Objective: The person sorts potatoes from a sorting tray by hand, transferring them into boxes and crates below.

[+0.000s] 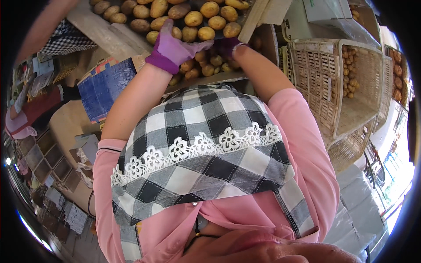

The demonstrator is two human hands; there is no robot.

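Observation:
Purple gloves cover both hands. My left hand (179,47) is at the near edge of a spread of brown, round to oval produce, likely potatoes or kiwifruit (193,18), its thumb and fingers spread apart and its palm side partly hidden. Just right of it, my right hand (227,46) reaches down beside the same produce; its fingers are in shadow and mostly hidden. Below both hands, more of the produce (208,70) lies in a cardboard box (227,77) against the checked apron (204,115).
Wooden boards (110,37) flank the produce. Stacked plastic crates (312,75) stand at right, with small produce (350,74) visible inside. A blue-covered carton (107,87) is at left. Another person's arm (46,29) crosses the upper left; a further person (36,113) is beyond.

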